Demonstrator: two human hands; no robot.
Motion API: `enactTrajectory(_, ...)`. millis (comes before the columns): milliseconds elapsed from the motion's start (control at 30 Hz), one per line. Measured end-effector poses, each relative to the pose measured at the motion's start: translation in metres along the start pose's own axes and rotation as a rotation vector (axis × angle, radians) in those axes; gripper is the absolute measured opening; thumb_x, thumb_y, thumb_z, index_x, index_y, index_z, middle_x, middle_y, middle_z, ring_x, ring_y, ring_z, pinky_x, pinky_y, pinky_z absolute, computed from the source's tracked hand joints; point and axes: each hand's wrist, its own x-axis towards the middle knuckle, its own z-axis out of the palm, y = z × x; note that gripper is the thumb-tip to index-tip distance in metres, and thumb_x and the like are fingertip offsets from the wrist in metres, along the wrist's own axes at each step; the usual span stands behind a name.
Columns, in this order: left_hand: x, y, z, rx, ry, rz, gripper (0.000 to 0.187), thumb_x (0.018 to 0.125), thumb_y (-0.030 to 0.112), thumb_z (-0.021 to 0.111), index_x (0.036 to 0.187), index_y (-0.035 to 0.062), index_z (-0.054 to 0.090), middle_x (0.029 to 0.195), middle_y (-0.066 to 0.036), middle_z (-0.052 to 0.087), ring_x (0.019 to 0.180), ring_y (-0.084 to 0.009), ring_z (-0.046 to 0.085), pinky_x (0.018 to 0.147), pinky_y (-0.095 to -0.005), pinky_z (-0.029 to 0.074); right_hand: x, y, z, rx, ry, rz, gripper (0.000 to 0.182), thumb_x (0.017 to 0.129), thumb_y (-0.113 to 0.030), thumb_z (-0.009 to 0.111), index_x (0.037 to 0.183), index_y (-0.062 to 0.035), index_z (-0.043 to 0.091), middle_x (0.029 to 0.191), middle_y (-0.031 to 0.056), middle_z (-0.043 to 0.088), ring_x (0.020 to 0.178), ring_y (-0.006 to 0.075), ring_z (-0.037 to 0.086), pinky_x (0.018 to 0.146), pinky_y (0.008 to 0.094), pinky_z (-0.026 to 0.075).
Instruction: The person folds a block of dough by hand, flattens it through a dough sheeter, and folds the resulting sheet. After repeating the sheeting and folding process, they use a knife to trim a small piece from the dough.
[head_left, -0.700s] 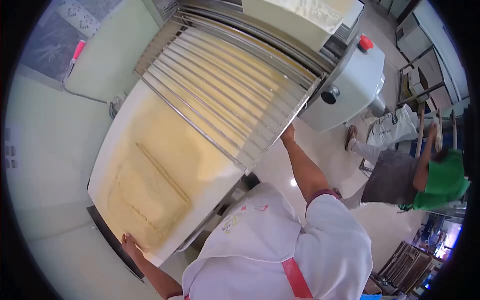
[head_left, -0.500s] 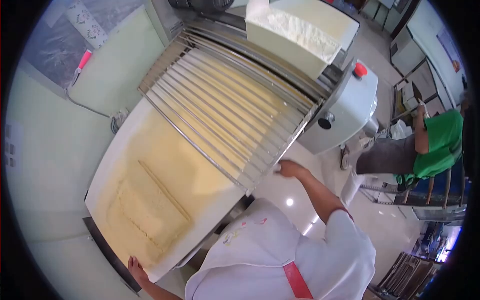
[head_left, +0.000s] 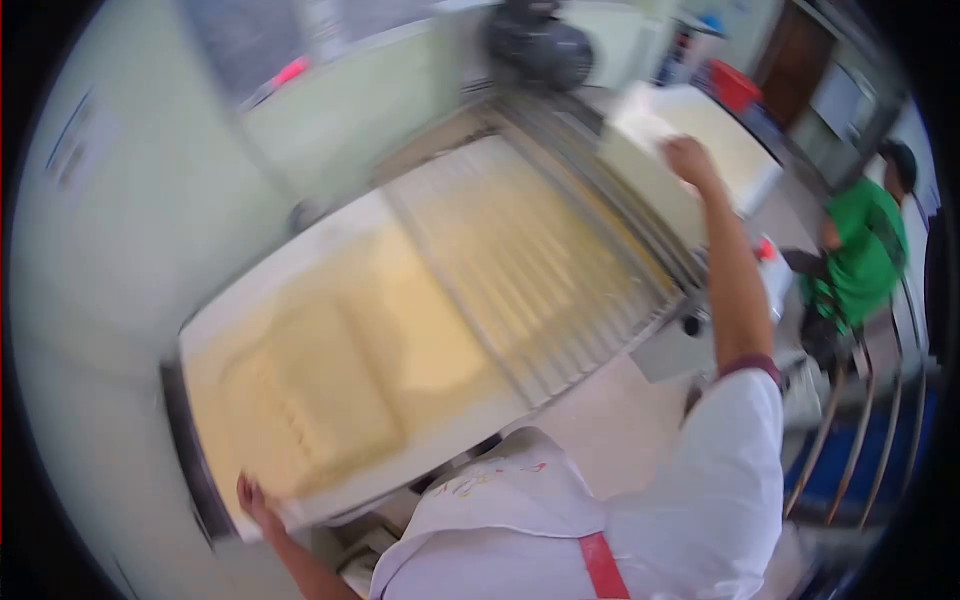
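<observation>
A pale yellow slab of dough (head_left: 335,375) lies flat on the floured belt (head_left: 455,325) of a dough sheeter. My left hand (head_left: 257,500) is at the belt's near left corner, fingers extended along its edge, holding nothing. Over the white flour bin (head_left: 650,185) on top of the machine is my right hand (head_left: 688,162), its fingers curled down at the bin's opening. Motion blur hides what, if anything, those fingers hold. The metal bar guard (head_left: 540,270) lies over the belt between the dough and the bin.
A dark motor (head_left: 540,50) stands behind the machine, near the wall. The red stop button (head_left: 767,250) is on the machine's right side. At the right, a person in a green shirt (head_left: 865,250) is beside a rack with rails (head_left: 860,430).
My right hand has left the guard's lower right corner and moved up to the flour bin. My left hand stays at the belt's corner. The camera view has shifted, and the dough lies in place.
</observation>
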Motion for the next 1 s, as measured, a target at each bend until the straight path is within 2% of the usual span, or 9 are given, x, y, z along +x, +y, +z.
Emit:
enactTrajectory(133,-0.042,0.042,0.032,-0.136,0.077,-0.143,0.05,0.092,-0.004,0.047,0.141,0.0023,0.039,0.139,-0.008,0.047,0.11,-0.0139,0.053,0.088,-0.0244,0.045,0.005,0.034,0.007,0.119,-0.095,0.217,0.028,0.085,-0.027,0.06,0.099,-0.0059,0.072,0.075,0.0114,0.069,0.067,0.019,0.063,0.066,0.0369,0.049)
enactTrajectory(200,-0.047,0.048,0.034,-0.183,0.078,-0.091,0.052,0.091,-0.007,0.047,0.142,-0.0006,0.037,0.14,-0.009,0.047,0.116,-0.0133,0.052,0.094,-0.025,0.043,0.012,0.078,0.017,0.116,0.014,0.369,0.034,0.083,-0.023,0.063,0.114,-0.0095,0.068,0.105,0.0086,0.071,0.096,0.0188,0.066,0.083,0.0334,0.05)
enactTrajectory(300,-0.051,0.049,0.034,-0.262,0.072,-0.098,0.054,0.089,-0.006,0.053,0.141,-0.0016,0.038,0.135,-0.01,0.051,0.117,-0.0137,0.052,0.097,-0.0255,0.042,0.027,0.22,0.033,1.512,-0.166,0.63,0.047,0.094,-0.024,0.056,0.133,0.0006,0.047,0.131,0.0112,0.055,0.117,0.0214,0.055,0.1,0.0376,0.047)
enactTrajectory(333,-0.051,0.046,0.034,-0.268,0.079,-0.091,0.055,0.088,-0.005,0.055,0.141,-0.0018,0.038,0.134,-0.01,0.052,0.117,-0.014,0.052,0.097,-0.0257,0.042,0.016,0.149,-0.019,1.636,-0.099,0.824,0.039,0.098,-0.019,0.049,0.13,0.0016,0.047,0.125,0.0116,0.057,0.115,0.0219,0.055,0.1,0.0377,0.047)
enactTrajectory(367,-0.049,0.046,0.035,-0.275,0.079,-0.081,0.056,0.088,-0.004,0.057,0.141,-0.0019,0.038,0.133,-0.01,0.053,0.116,-0.0142,0.053,0.096,-0.0258,0.042,0.016,0.193,-0.023,1.893,-0.14,0.455,0.032,0.1,-0.018,0.045,0.125,0.001,0.05,0.121,0.0136,0.058,0.111,0.0216,0.056,0.096,0.037,0.048)
enactTrajectory(567,-0.042,0.038,0.027,-0.28,0.09,-0.045,0.056,0.087,0.001,0.062,0.139,-0.0036,0.04,0.131,-0.011,0.054,0.112,-0.0137,0.054,0.095,-0.026,0.043,-0.091,-0.043,-0.084,0.753,0.59,0.395,0.033,0.098,-0.019,0.048,0.125,-0.0002,0.051,0.104,0.0073,0.056,0.092,0.0153,0.054,0.079,0.0299,0.046)
enactTrajectory(800,-0.039,0.029,0.022,-0.341,0.037,-0.053,0.053,0.088,0.004,0.063,0.136,-0.0059,0.042,0.132,-0.013,0.054,0.113,-0.0152,0.053,0.096,-0.0262,0.042,-0.313,-0.484,0.065,0.933,-0.318,0.127,0.035,0.096,-0.021,0.053,0.125,-0.0017,0.053,0.083,0.0,0.055,0.07,0.0079,0.051,0.059,0.0215,0.044)
enactTrajectory(867,-0.04,0.029,0.021,-0.342,0.056,-0.086,0.052,0.089,0.004,0.062,0.136,-0.0059,0.042,0.131,-0.013,0.054,0.113,-0.0153,0.053,0.096,-0.0263,0.042,-0.29,-0.493,0.013,1.312,-0.441,0.334,0.036,0.095,-0.021,0.054,0.125,-0.0021,0.054,0.077,-0.0021,0.054,0.063,0.0057,0.05,0.053,0.0192,0.043)
enactTrajectory(1000,-0.041,0.029,0.024,-0.287,0.09,-0.109,0.051,0.088,0.006,0.064,0.135,-0.0041,0.046,0.129,-0.012,0.055,0.113,-0.0155,0.053,0.096,-0.0272,0.042,-0.207,-0.414,-0.067,1.515,0.221,0.496,0.016,0.091,-0.011,0.053,0.103,-0.0031,0.06,0.075,-0.0001,0.055,0.067,0.0089,0.051,0.053,0.0239,0.041)
